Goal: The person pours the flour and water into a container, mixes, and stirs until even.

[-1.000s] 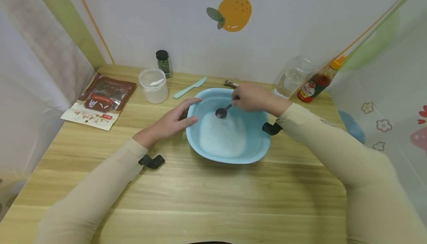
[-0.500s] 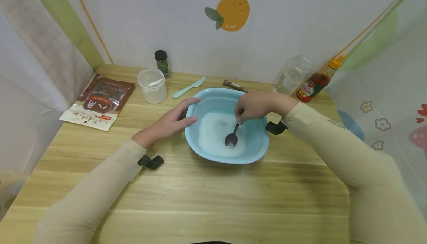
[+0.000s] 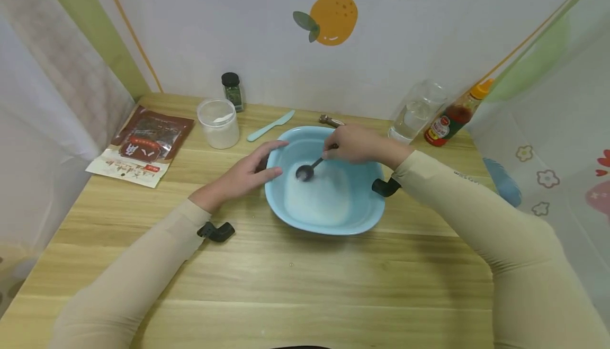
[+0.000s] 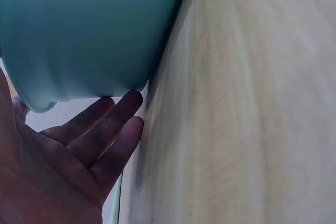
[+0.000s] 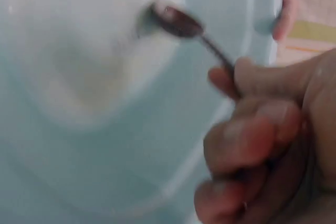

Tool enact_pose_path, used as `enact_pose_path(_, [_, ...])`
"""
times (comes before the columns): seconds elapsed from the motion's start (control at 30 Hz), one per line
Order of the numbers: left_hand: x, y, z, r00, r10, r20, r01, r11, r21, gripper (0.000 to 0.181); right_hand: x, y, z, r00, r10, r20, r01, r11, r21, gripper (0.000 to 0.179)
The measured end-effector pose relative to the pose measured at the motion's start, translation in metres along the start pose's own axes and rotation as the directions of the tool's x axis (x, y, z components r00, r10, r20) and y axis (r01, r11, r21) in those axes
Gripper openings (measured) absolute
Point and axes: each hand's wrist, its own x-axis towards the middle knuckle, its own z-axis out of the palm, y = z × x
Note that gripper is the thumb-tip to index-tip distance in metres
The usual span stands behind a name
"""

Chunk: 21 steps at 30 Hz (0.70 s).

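Note:
A light blue basin [image 3: 367, 219] holds a cloudy whitish liquid [image 3: 318, 200]. At its left side my left hand [image 3: 240, 175] holds the rim, with thumb and forefinger over the edge. The left wrist view shows its other fingers [image 4: 113, 124] against the outer wall. My right hand [image 3: 355, 144] reaches over the far right part of the basin and pinches the handle of a dark spoon [image 3: 305, 172]. The spoon's bowl is at the liquid, left of the middle. Blurred in the right wrist view, the spoon [image 5: 178, 22] appears tilted, with the fingers curled around its handle.
Behind the basin lie a pale green knife [image 3: 271, 125] and a brown-handled utensil [image 3: 331, 121]. A jar of white powder [image 3: 219, 129], a spice jar [image 3: 232, 92] and a brown packet [image 3: 147, 145] are at left. A glass of water [image 3: 412, 116] and a sauce bottle [image 3: 455, 116] stand at right.
The spoon has swept through the liquid, first toward the near side, then back to the far left, as the right hand moved with it. The left hand and basin have stayed put.

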Motion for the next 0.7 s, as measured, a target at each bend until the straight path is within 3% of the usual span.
enact_pose_path(0.1, [0.000,0.001,0.000,1.000,-0.002,0.001,0.002,1.000,0.004,0.064,-0.001,-0.001,0.003,0.991,-0.070,0.114,0.066,0.997,0.039,0.020])
enact_pose_path(0.2, [0.001,0.001,0.000,1.000,-0.003,-0.002,0.003,1.000,0.013,0.064,-0.007,0.004,-0.002,0.979,-0.075,0.191,0.069,0.997,0.037,0.020])
enact_pose_path(0.27, [0.001,0.001,0.000,1.000,-0.007,-0.004,0.007,1.000,0.019,0.064,-0.010,0.008,-0.006,0.982,-0.042,0.184,0.039,0.999,0.017,0.020])
enact_pose_path(0.37, [0.000,0.000,-0.001,1.000,-0.006,-0.009,0.006,1.000,0.027,0.064,-0.011,0.012,-0.011,0.994,0.007,0.105,-0.005,1.000,-0.015,0.021])
enact_pose_path(0.5, [-0.002,-0.002,-0.001,1.000,0.002,-0.013,-0.002,0.999,0.033,0.065,-0.006,0.008,-0.005,1.000,0.000,0.001,0.000,0.999,-0.042,0.022])
enact_pose_path(0.57, [-0.002,-0.002,-0.001,1.000,0.003,-0.014,-0.002,0.999,0.035,0.065,-0.004,0.004,-0.001,1.000,-0.028,0.006,0.028,0.999,-0.017,0.022])
enact_pose_path(0.7, [-0.001,-0.002,0.000,1.000,0.001,-0.015,-0.001,0.999,0.039,0.064,-0.006,0.004,0.004,0.988,-0.101,0.120,0.096,0.994,0.047,0.019])
